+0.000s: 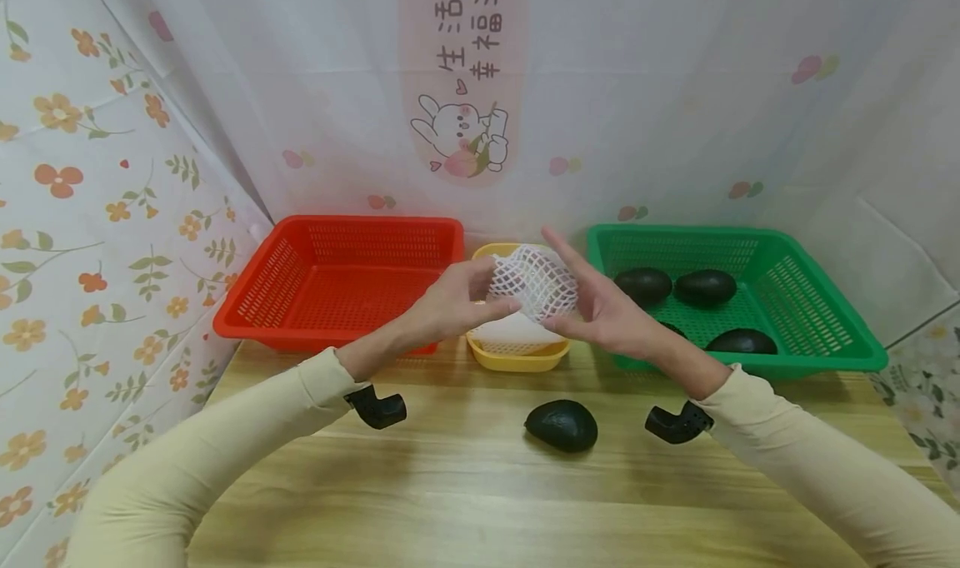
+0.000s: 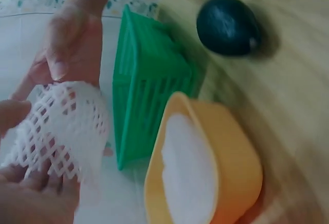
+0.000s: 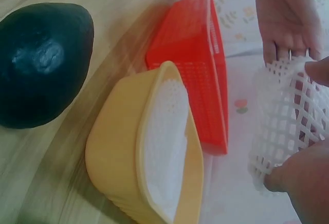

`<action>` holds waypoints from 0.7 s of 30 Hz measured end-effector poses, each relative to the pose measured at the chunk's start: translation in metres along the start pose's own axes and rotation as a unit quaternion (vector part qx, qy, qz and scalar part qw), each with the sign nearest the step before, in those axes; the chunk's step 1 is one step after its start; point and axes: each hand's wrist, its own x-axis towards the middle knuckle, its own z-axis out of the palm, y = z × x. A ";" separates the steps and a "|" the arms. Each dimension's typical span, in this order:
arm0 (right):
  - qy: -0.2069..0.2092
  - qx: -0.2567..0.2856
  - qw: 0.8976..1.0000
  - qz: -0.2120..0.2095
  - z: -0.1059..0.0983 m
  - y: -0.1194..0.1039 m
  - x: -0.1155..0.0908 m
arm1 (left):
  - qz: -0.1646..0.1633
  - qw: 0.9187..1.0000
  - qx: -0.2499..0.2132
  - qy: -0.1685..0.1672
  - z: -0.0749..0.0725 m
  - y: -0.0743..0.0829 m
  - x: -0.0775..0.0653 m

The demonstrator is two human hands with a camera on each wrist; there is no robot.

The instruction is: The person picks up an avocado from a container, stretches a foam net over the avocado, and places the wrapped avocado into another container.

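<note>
A white foam fruit net (image 1: 536, 281) is held up between both hands over the yellow basket (image 1: 517, 361). My left hand (image 1: 457, 297) grips its left side, the fingers behind the mesh in the left wrist view. On the other side my right hand (image 1: 611, 310) holds the net between thumb and fingers, its index finger pointing up. Through the mesh no fruit shows. A dark green avocado (image 1: 562, 426) lies on the table in front of the yellow basket, which contains more white foam netting (image 3: 167, 147).
At the left stands a red basket (image 1: 337, 332) with nothing visible in it. The green basket (image 1: 817, 360) on the right holds several avocados (image 1: 705, 287). A printed curtain (image 1: 300, 93) hangs behind the wooden table (image 1: 450, 501).
</note>
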 end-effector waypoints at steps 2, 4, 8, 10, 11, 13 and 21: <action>-0.001 -0.004 1.000 -0.007 0.003 -0.001 0.000 | -0.004 0.999 -0.042 -0.023 0.002 -0.001 0.000; -0.005 -0.003 1.000 -0.012 0.007 -0.003 0.001 | -0.001 0.996 -0.072 -0.050 0.005 -0.003 0.000; -0.010 0.008 1.000 -0.018 0.014 -0.008 0.002 | 0.005 0.991 -0.106 -0.077 0.011 -0.007 -0.001; -0.004 0.014 1.000 -0.024 0.016 -0.008 0.002 | 0.000 0.992 -0.105 -0.062 0.013 -0.009 -0.003; 0.001 0.021 0.999 -0.027 0.016 -0.008 0.002 | -0.002 0.993 -0.108 -0.054 0.013 -0.009 -0.003; 0.018 0.042 0.998 -0.034 0.017 -0.007 0.001 | -0.003 0.994 -0.102 -0.036 0.013 -0.010 -0.004; 0.186 0.085 0.976 0.071 0.017 -0.001 -0.008 | -0.002 0.997 -0.072 -0.022 0.010 -0.008 -0.003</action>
